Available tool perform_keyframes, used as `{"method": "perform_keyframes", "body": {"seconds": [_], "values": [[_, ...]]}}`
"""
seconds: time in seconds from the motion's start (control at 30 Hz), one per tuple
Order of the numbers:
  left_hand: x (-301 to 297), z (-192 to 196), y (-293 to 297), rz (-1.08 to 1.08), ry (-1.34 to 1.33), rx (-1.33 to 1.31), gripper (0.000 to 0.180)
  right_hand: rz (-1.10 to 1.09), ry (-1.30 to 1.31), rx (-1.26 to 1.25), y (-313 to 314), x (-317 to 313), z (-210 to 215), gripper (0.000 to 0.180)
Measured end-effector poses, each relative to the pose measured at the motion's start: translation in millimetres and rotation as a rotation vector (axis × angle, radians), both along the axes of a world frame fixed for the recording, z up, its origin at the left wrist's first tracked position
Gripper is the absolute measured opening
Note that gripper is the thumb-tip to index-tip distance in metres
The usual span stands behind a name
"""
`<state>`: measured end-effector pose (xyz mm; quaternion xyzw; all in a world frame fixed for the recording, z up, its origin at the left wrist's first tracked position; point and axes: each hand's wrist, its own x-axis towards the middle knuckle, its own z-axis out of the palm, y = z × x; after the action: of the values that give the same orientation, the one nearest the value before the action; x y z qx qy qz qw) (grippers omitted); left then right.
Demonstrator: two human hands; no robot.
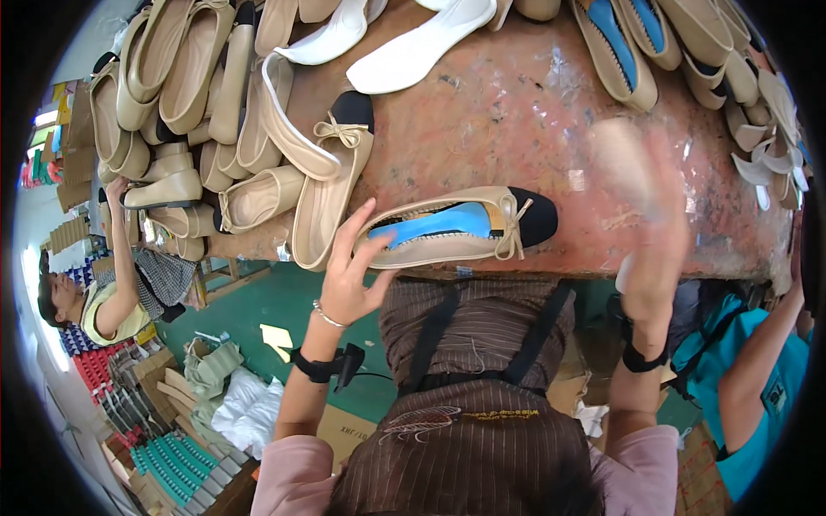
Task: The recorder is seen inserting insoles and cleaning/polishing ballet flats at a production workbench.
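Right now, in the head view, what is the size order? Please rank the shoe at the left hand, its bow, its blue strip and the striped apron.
Largest to smallest:
1. Striped apron
2. Shoe
3. Blue strip
4. Bow

A scuffed reddish table bears one black-toed, blue-lined flat, white insole-shaped pieces and piled beige shoes.

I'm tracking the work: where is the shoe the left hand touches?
In the head view, the shoe lies centrally along the near edge of the table, its heel at the left hand, just right of another black-toed shoe.
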<state>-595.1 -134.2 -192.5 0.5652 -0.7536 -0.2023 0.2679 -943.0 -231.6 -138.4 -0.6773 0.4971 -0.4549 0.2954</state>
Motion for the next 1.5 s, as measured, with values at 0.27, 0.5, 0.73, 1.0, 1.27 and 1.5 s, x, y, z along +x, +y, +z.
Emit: {"method": "perform_keyframes", "body": {"seconds": [0.27,0.5,0.73,1.0,1.27,1.5], "values": [[-7,-52,5,0.085,0.18,-0.187,0.134,0.542,0.256,-0.128,28,123,-51,0.028],[-9,-53,4,0.04,0.27,-0.221,0.14,0.583,0.186,-0.022,28,155,-65,0.028],[-6,-57,4,0.03,0.325,-0.199,0.143,0.62,0.225,0.018,27,161,-76,0.026],[8,-46,-1,-0.064,0.274,0.04,0.143,0.826,0.31,-0.141,26,161,-82,0.043],[2,-56,1,0.07,0.365,-0.084,0.035,0.777,0.513,-0.046,43,172,-73,0.039],[-12,-48,2,0.18,0.44,-0.091,0.027,0.469,0.742,-0.103,52,150,-58,0.032]]}}
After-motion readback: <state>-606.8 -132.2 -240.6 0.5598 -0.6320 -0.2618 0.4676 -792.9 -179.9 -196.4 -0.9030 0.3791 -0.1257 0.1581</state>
